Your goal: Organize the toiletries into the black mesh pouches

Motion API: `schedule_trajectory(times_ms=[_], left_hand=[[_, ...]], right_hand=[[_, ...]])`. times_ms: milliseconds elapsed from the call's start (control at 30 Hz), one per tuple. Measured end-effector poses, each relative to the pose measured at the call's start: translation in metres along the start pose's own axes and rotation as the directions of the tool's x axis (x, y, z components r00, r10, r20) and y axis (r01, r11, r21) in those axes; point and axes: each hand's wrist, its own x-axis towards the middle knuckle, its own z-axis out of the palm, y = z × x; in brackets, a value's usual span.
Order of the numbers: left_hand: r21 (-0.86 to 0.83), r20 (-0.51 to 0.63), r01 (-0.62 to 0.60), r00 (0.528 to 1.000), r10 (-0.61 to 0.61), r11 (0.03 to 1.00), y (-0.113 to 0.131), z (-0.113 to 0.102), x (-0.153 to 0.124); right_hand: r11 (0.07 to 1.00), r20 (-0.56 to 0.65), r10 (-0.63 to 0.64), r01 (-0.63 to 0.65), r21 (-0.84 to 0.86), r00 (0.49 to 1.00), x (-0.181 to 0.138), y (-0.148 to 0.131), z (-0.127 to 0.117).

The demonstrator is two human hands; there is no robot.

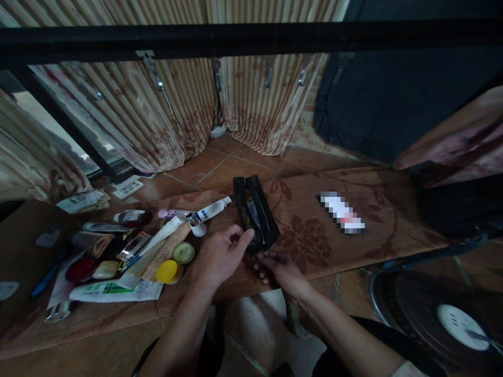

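1. The black pouch (257,209) lies on a brown flowered mat (314,235) spread over the tiled floor (236,162). It lies about midway along the mat, its length pointing away from the person, and its top gapes open so that something pale shows inside.
2. The left hand (223,254) is at the pouch's near end, thumb and forefinger pinched together on the edge of the fabric, the other fingers curled under.
3. The right hand (283,269) lies just beside it, palm down, fingertips touching the same near end from the right. Whether it actually grips the fabric cannot be told (the fingertips blend into the dark cloth).
4. The two hands are close but not touching each other.
5. Left of the pouch is a loose scatter of toiletries: a white tube (212,209) nearly reaching the pouch, a yellow cap (170,271), a small round tin (183,253) and a flat white-and-green packet (113,290) at the mat's near edge.
6. Right of the pouch, well apart, lies a small white object (341,212), blurred out.
7. Striped curtains (176,120) hang behind, and a fan (440,314) lies at lower right.
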Motion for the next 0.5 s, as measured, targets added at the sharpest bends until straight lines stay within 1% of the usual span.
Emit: schedule_trajectory(times_ms=[167, 333, 500], left_hand=[[-0.023, 0.019, -0.008, 1.000, 0.008, 1.000, 0.0029, 0.0005, 0.0005], [0.008, 0.028, -0.005, 1.000, 0.004, 1.000, 0.0038, -0.0004, -0.0001], [-0.016, 0.039, 0.009, 0.999, -0.008, 1.000, 0.0030, -0.0002, -0.0005]], right_hand=[[1.000, -0.023, -0.023, 0.023, -0.017, 0.999, -0.0023, -0.0005, 0.0016], [0.996, -0.073, -0.082, 0.079, -0.042, 0.994, -0.0072, -0.0022, 0.0041], [0.991, -0.102, -0.123, 0.117, -0.061, 0.987, -0.0098, -0.0033, 0.0039]])
